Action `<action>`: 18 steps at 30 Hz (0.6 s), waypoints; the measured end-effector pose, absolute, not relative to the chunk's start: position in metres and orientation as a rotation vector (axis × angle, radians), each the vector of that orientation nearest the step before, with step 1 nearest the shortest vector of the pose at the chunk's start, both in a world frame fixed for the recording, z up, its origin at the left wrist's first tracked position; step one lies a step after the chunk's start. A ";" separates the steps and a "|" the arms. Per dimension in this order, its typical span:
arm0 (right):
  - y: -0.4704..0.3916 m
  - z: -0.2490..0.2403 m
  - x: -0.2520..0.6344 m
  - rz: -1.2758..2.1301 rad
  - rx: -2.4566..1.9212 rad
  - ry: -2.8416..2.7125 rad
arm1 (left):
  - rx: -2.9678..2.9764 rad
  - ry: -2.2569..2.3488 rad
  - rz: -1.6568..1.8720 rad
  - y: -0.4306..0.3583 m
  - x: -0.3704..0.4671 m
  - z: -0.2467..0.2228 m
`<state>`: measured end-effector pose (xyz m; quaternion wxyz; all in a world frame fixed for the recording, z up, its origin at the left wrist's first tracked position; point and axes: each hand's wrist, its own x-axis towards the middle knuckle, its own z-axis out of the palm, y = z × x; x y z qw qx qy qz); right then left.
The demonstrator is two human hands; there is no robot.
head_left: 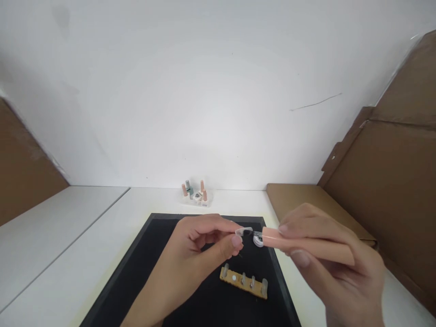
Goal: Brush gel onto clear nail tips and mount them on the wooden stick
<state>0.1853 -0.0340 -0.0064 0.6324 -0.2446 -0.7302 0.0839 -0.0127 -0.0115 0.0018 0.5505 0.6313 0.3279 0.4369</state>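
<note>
My left hand point(195, 256) pinches a clear false nail tip point(240, 232) between thumb and fingertips. Dark polish shows on part of its surface. In my right hand point(335, 254) is a nail polish brush point(313, 250) with a long pink cap, held nearly level. Its bristle end points left and meets the nail tip or lies very close to it. Just behind the brush sits a small round white item point(258, 240), partly covered. Below the hands, a yellowish display stand point(238, 281) carries several upright translucent pieces and has one bare white dot.
Under the hands lies a black mat point(136, 277) with a raised rim, on a white table point(85, 218). Toward the back wall, a clear rack point(195, 203) holds several bottles with pink or grey-green caps. Cardboard panels point(391, 190) stand at both sides.
</note>
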 end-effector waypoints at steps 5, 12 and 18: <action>-0.035 -0.011 0.185 0.200 -0.579 -1.602 | 1.611 0.860 1.088 -0.011 -0.014 -0.002; -0.031 -0.008 0.186 0.269 -0.524 -1.657 | 1.964 0.985 1.201 -0.009 -0.013 -0.001; -0.031 -0.009 0.189 0.242 -0.580 -1.708 | 1.992 0.961 1.255 -0.012 -0.010 -0.003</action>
